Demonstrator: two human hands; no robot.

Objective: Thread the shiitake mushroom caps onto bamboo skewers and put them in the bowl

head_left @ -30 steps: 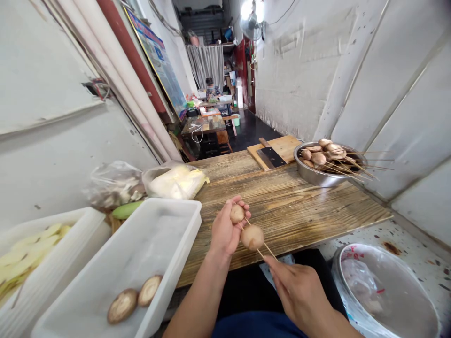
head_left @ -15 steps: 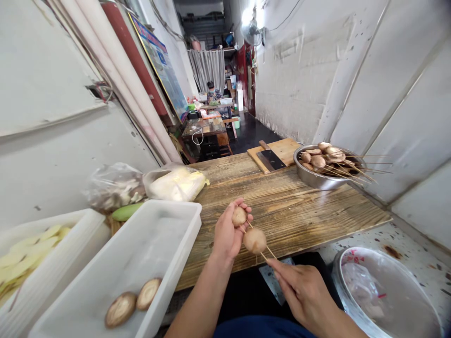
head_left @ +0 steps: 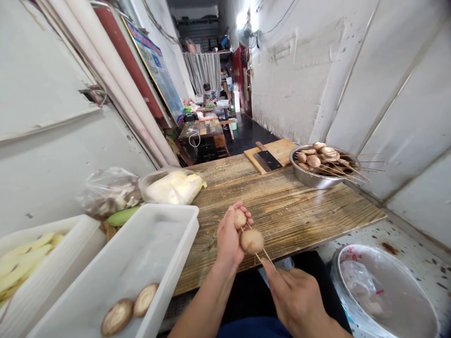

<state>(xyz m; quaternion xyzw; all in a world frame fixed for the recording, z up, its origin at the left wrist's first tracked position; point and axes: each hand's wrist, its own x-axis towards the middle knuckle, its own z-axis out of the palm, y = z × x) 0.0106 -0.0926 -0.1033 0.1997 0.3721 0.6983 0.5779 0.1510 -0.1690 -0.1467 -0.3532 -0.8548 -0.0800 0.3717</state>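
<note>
My left hand (head_left: pixel 228 239) is closed round a small brown mushroom (head_left: pixel 240 218) above the wooden table (head_left: pixel 289 206). My right hand (head_left: pixel 299 300) pinches the near ends of two thin bamboo skewers (head_left: pixel 262 257). A larger mushroom (head_left: pixel 252 241) is threaded on those skewers, just below the small one. The skewer tips reach the small mushroom in my left hand. Two more mushrooms (head_left: pixel 130 310) lie in the near corner of a white plastic tub (head_left: pixel 176 244) at my left.
A metal bowl (head_left: pixel 310 177) of several skewered mushrooms stands at the far right, beside a cutting board with a cleaver (head_left: pixel 269 159). Two plastic bags (head_left: pixel 172 185) and a second white tub of pale slices (head_left: pixel 24 256) sit left. A lined bin (head_left: pixel 384 291) stands lower right.
The view has shifted a little. My right hand has moved up along the skewers, and the larger mushroom now sits closer to the small one.
</note>
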